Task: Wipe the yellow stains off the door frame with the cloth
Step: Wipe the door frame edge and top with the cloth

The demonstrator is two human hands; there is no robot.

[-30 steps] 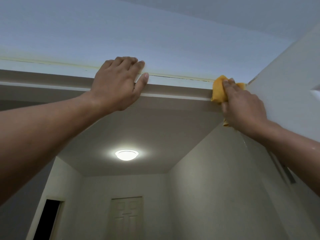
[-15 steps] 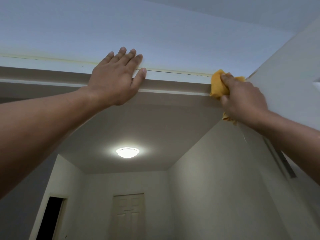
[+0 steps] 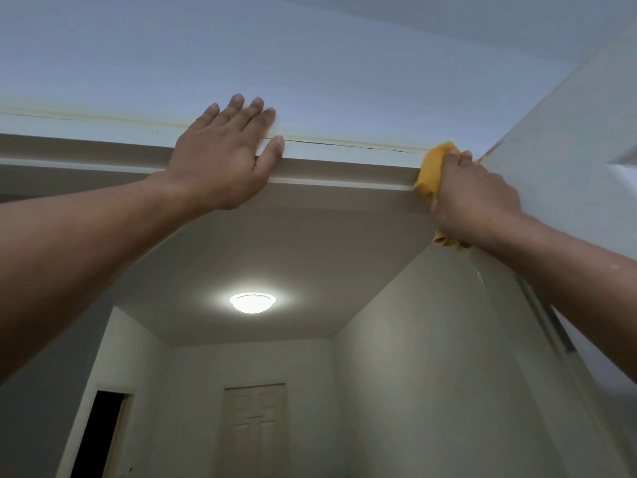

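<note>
The left hand [image 3: 224, 157] lies flat against the top of the door frame [image 3: 344, 160], fingers straight and spread onto the wall [image 3: 310, 74] above, thumb along the frame's face; it holds nothing. The right hand [image 3: 472, 198] grips the cloth [image 3: 431, 167], a bunched orange-yellow wad, fingers curled round it, and presses it to the frame's right end, just where the frame meets the open door [image 3: 568, 150]. A tail of cloth hangs out below the wrist. A thin yellow stain [image 3: 103, 117] runs along the seam between frame and wall, from the left edge to the cloth. Beyond the frame a hallway shows a lit ceiling lamp [image 3: 252, 302], a closed panelled door [image 3: 255, 429] and a dark doorway [image 3: 96, 432].
</note>
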